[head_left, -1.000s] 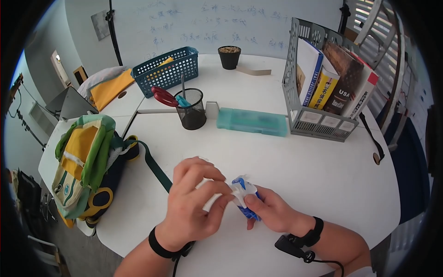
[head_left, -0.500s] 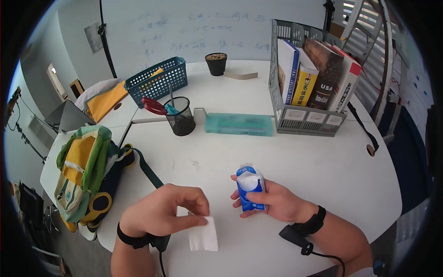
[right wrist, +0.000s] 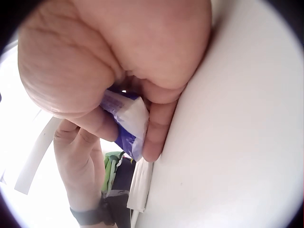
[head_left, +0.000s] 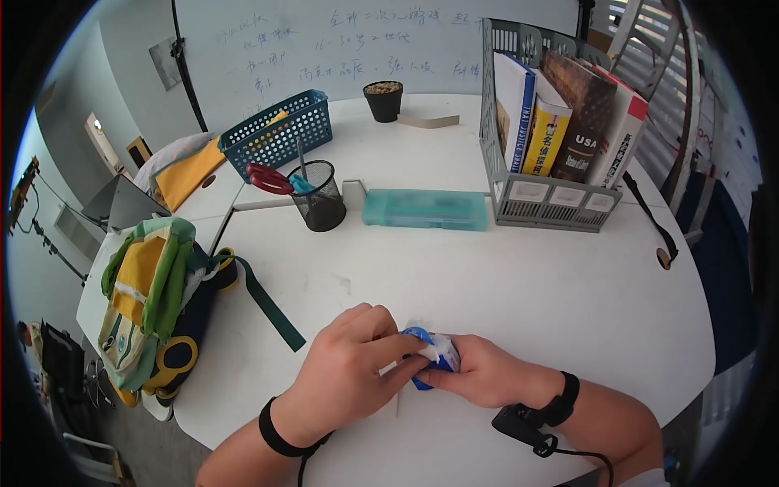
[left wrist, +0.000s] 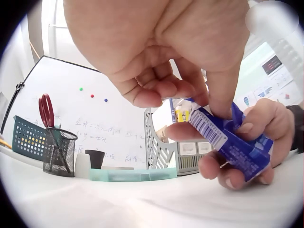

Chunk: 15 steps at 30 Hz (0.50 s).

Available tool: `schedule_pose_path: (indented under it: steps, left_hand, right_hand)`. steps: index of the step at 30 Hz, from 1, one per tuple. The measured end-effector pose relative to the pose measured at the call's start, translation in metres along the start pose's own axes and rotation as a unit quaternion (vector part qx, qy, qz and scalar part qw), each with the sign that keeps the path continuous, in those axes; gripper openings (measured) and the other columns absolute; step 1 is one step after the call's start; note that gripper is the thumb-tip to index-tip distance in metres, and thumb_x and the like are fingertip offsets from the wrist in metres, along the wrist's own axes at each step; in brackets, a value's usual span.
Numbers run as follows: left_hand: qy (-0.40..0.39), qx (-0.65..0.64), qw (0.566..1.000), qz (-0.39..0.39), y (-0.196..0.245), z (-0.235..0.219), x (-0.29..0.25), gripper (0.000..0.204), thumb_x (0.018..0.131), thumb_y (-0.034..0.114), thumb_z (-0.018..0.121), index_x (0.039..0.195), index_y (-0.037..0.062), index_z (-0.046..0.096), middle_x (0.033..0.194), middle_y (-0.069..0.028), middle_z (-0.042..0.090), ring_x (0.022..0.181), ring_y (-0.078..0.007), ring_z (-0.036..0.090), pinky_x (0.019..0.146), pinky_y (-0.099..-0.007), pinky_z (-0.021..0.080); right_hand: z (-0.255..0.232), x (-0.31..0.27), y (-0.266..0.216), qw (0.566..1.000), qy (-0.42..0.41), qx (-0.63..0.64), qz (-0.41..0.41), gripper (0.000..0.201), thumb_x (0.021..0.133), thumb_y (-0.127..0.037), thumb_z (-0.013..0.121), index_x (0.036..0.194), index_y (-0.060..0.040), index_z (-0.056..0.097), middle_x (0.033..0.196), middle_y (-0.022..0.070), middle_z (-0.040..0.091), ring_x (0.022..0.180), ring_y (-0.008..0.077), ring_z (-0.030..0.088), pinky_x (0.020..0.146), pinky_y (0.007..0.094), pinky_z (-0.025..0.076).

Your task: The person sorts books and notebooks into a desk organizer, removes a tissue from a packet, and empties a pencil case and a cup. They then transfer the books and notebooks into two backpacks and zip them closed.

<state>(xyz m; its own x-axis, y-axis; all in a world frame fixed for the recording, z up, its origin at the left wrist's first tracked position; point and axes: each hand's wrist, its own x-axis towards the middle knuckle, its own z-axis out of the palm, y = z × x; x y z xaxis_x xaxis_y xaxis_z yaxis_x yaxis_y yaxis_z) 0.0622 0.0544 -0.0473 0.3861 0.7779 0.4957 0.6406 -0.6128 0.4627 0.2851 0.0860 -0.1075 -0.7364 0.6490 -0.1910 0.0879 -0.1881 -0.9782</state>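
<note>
My right hand (head_left: 491,373) grips a blue and white tissue packet (head_left: 442,351), fingers beneath it and thumb across its near side. At the top of the packet is my left hand (head_left: 349,369), its index finger and thumb pinching the opening. The left wrist view shows the packet's barcode side (left wrist: 211,133) tilted, with the left index finger pressed in by the plastic flap. A folded white tissue (right wrist: 139,187) lies on the table below the packet in the right wrist view; in the head view the left hand mostly covers it.
A green and yellow backpack (head_left: 150,304) sits at the left, its dark strap (head_left: 264,304) trailing inward. Behind the hands stand a mesh pen holder (head_left: 320,199), teal case (head_left: 424,209), grey book rack (head_left: 556,203), blue basket (head_left: 280,134) and small pot (head_left: 383,101).
The left hand pulled a folded tissue from the packet and carried it left and down. It has let go of the tissue and returned to the packet, now tilted in the right hand.
</note>
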Motion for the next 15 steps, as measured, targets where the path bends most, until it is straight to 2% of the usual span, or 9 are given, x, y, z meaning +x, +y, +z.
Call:
schedule_pose_path:
  steps: [4,6,8,9,11,15]
  left_hand:
    - [-0.002,0.007,0.999,0.045,0.001,0.0,0.002,0.023,0.067,0.002,0.093,0.084,0.0097,0.08,0.08,-0.0028,0.062,0.07,-0.02,0.062,0.061,-0.0331,0.051]
    - [0.023,0.013,0.995,0.098,0.0,-0.001,0.002,0.025,0.063,0.002,0.093,0.08,0.0096,0.077,0.08,-0.0017,0.062,0.07,-0.0201,0.061,0.063,-0.0341,0.051]
    - [0.019,0.028,0.994,0.102,-0.006,-0.003,-0.001,0.025,0.064,0.002,0.093,0.082,0.0099,0.077,0.081,-0.0013,0.062,0.069,-0.0199,0.061,0.063,-0.0342,0.051]
    - [0.019,0.046,0.993,0.108,-0.009,-0.004,-0.002,0.026,0.064,0.001,0.092,0.083,0.0103,0.078,0.081,-0.0008,0.062,0.069,-0.0198,0.06,0.063,-0.0343,0.051]
    - [0.022,0.057,0.993,0.1,-0.01,-0.005,-0.004,0.026,0.064,0.001,0.092,0.083,0.0107,0.078,0.081,-0.0006,0.062,0.069,-0.0198,0.06,0.063,-0.0339,0.05]
    - [0.051,0.042,0.993,0.095,-0.003,0.003,-0.001,0.025,0.065,0.002,0.092,0.083,0.0114,0.079,0.081,0.0001,0.062,0.069,-0.0196,0.059,0.064,-0.0336,0.048]
  right_hand:
    - [0.002,-0.004,-0.003,1.0,-0.012,-0.02,-0.02,0.042,0.106,-0.012,0.065,0.146,-0.0014,0.057,0.119,0.0068,0.07,0.107,0.0124,0.064,0.096,0.031,0.055]
    - [0.002,-0.005,-0.004,0.999,-0.016,-0.016,-0.032,0.044,0.107,-0.012,0.065,0.149,-0.0028,0.055,0.122,0.007,0.07,0.109,0.0125,0.064,0.096,0.0311,0.055]
    - [0.006,-0.006,-0.006,0.991,-0.016,-0.038,-0.131,0.05,0.111,-0.022,0.063,0.156,-0.0059,0.05,0.123,0.005,0.068,0.11,0.0128,0.062,0.096,0.0303,0.054]
    - [0.007,-0.007,-0.008,0.991,-0.015,-0.038,-0.13,0.05,0.111,-0.022,0.063,0.156,-0.0059,0.05,0.123,0.005,0.068,0.11,0.0128,0.062,0.096,0.0303,0.054]
    - [0.012,-0.01,-0.011,0.993,0.029,0.095,-0.068,0.056,0.116,-0.037,0.053,0.162,-0.006,0.046,0.119,0.0037,0.066,0.106,0.0121,0.059,0.095,0.0294,0.054]
    - [0.002,-0.006,0.004,0.997,0.003,0.044,-0.07,0.062,0.118,-0.045,0.042,0.164,-0.0051,0.041,0.12,0.0039,0.063,0.106,0.0113,0.057,0.095,0.0294,0.055]
